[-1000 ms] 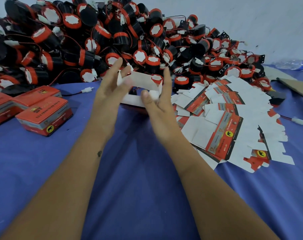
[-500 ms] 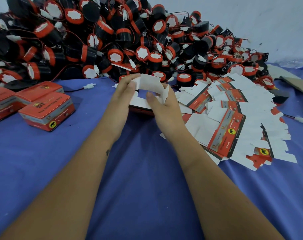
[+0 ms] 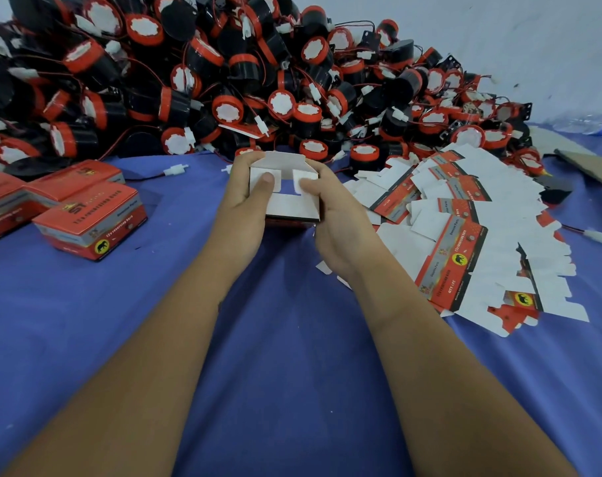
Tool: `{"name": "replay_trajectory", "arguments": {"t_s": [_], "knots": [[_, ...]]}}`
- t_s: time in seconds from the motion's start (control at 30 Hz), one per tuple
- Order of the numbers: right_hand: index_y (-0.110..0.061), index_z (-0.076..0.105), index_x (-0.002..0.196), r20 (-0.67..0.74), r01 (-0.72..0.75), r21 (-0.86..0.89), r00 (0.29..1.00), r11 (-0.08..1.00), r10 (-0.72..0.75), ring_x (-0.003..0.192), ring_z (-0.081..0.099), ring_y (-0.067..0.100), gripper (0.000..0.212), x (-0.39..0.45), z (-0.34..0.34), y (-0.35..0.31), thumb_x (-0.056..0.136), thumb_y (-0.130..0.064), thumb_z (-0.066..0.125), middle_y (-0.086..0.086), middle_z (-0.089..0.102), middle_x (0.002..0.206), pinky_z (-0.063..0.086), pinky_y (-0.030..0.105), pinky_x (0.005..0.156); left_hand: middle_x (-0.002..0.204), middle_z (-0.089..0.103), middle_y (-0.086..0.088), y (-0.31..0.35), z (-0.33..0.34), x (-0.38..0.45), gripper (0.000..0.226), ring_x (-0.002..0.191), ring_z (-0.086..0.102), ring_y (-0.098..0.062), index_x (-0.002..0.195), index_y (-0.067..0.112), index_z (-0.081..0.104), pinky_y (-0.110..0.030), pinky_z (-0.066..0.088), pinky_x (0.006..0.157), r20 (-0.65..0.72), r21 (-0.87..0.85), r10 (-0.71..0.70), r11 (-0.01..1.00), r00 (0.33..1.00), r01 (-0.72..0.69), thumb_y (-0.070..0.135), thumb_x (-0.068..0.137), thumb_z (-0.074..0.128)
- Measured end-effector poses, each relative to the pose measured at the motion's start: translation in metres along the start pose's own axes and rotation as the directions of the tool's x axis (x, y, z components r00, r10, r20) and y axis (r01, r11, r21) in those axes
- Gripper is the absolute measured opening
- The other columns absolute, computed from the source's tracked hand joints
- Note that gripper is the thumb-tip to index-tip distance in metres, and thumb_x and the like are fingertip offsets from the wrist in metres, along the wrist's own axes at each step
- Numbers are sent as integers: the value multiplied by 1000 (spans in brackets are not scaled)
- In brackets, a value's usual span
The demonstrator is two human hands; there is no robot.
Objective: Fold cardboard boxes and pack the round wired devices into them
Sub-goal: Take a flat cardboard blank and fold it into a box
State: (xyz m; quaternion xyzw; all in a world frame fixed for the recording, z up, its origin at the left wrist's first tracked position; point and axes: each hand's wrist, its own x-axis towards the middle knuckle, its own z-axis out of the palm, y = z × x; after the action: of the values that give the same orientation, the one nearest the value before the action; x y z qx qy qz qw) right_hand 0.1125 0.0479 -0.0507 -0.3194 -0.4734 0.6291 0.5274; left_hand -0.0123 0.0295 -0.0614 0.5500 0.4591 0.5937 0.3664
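Closing one end of a carton. The box (image 3: 290, 197) sits between both hands, held above the blue surface (image 3: 292, 356), just short of the heap of round wired devices (image 3: 223, 80). The left hand (image 3: 246, 201) grips the left wall, thumb pressing one side flap inward; the right hand (image 3: 334, 215) grips the right wall, thumb on the opposite flap. Both flaps probably should lie flat before the far tuck flap, standing upright beyond the fingers, is folded over. Forearms converge from below.
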Motion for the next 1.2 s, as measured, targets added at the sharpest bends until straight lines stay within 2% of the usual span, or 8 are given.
{"name": "replay_trajectory", "arguments": {"t_s": [0.13,0.3,0.43,0.63,0.83,0.93,1.1,1.2], "knots": [[-18,60,114,-72,53,-109,996,993,-61,101,61,19,31,-3,3,4,94,-2,43,11,66,117,54,29,81,131,55,1,6,5,-4,41,119,54,-15,112,45,50,-29,47,99,45,73,118,990,992,-121,6,104,39],[-27,63,96,-162,51,-143,984,988,-74,112,60,25,32,-4,6,2,93,-3,43,5,68,111,49,39,98,114,53,6,9,10,-6,43,109,51,0,92,36,63,-9,38,95,26,109,141,984,990,-143,-1,101,42],[-23,63,101,-149,50,-57,987,997,-58,117,58,32,40,-4,4,4,89,2,34,16,64,117,43,48,107,116,52,-5,9,10,-7,37,109,54,-7,96,25,65,-11,41,94,28,103,170,980,985,-172,-8,96,49],[-12,61,109,-14,63,148,998,987,-62,88,65,18,31,-6,0,3,89,-11,36,11,63,108,55,28,77,125,56,-4,7,7,-6,29,110,55,-5,102,18,67,-15,45,94,47,3,78,997,996,-79,-6,94,54],[-16,62,107,-21,78,-41,997,996,-79,100,61,24,29,-3,-4,4,90,1,46,14,64,108,50,37,89,134,55,-5,3,3,-5,38,123,53,-17,97,32,71,-31,43,104,111,-40,23,999,994,-18,4,90,45],[-17,63,108,-18,123,-33,992,992,-123,97,63,18,32,-3,-8,4,91,5,48,4,66,104,54,30,81,141,50,6,1,-1,-6,52,136,43,-15,107,37,72,-43,33,116,183,-85,32,996,983,-16,13,75,39],[-18,62,114,-2,165,-75,986,983,-166,94,67,11,35,-4,-8,7,92,7,53,-4,67,105,54,25,79,154,36,20,-6,-1,0,62,140,37,-1,136,65,37,-36,34,118,172,-54,25,998,985,-16,21,92,43],[-21,62,113,23,185,-116,983,976,-183,98,65,14,43,-5,-9,5,87,12,54,-3,65,107,54,27,83,146,42,22,-12,0,2,72,127,48,5,154,48,14,-20,45,103,104,-2,9,1000,995,-9,16,101,52]]}}
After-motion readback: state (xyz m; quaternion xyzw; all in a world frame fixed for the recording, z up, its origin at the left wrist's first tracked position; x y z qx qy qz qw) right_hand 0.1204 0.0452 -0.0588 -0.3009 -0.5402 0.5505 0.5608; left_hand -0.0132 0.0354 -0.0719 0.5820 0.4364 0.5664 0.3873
